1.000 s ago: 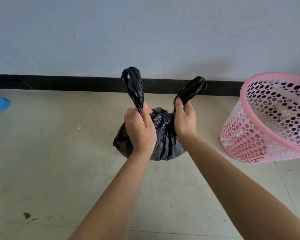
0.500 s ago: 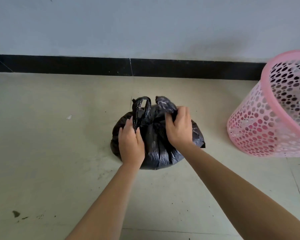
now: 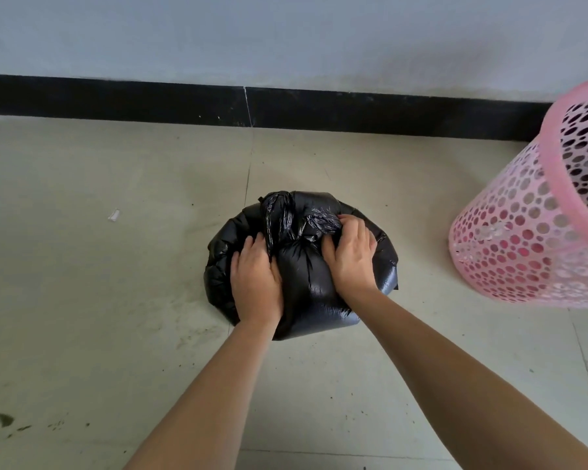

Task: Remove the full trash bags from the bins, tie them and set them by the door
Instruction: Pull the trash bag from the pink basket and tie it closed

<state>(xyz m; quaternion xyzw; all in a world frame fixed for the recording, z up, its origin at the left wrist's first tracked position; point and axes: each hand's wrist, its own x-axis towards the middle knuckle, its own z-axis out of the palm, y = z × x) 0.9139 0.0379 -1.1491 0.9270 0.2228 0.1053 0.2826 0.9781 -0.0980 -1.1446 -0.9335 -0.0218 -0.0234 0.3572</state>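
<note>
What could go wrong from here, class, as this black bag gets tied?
No finished knot shows: if the left hand or right hand loses its grip on the handles, the black bag may reopen. Hard pulling might tear its thin plastic. A stray move could knock the nearby pink bin.

One head-worn wide-angle view, forward and down, near the floor (image 3: 82, 300).

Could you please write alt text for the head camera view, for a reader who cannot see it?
A person's left hand and right hand each grip the twisted plastic on top of a full black trash bag lying on a pale floor. A pink perforated bin stands at the right, a black baseboard behind.
</note>
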